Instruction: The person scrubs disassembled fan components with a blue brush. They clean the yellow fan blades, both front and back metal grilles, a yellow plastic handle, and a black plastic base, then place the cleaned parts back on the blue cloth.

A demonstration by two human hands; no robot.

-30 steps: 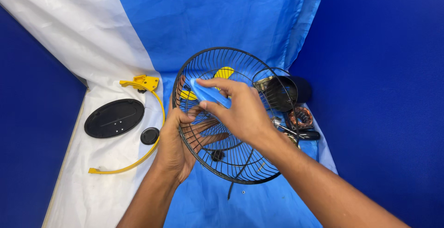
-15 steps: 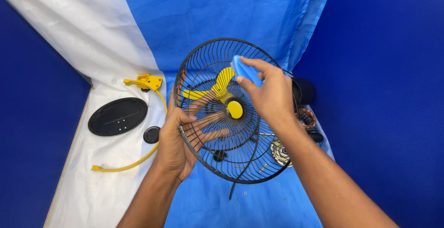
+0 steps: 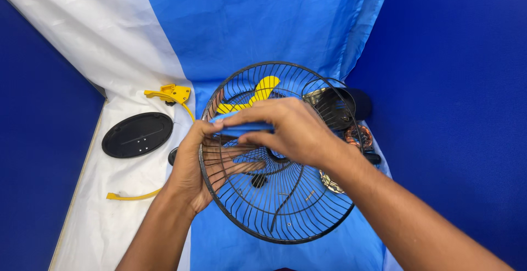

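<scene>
A round black wire fan guard [image 3: 285,216] is tilted up in front of me. My left hand [image 3: 200,166] grips its left rim, fingers spread behind the wires. My right hand [image 3: 288,128] lies across the front of the guard, shut on a blue cloth [image 3: 241,128] pressed against the wires near the left rim. Yellow fan blades [image 3: 258,95] show through the upper part of the guard.
A black oval base plate [image 3: 137,135] lies at the left on white cloth. A yellow bracket with a curved yellow strip [image 3: 167,93] sits behind it. A black motor housing [image 3: 343,106] and a copper coil [image 3: 359,136] lie at the right. Blue walls enclose the space.
My right hand with the blue cloth has swept from the guard's upper right across to the left rim. The guard has tilted slightly; my left hand keeps its grip.
</scene>
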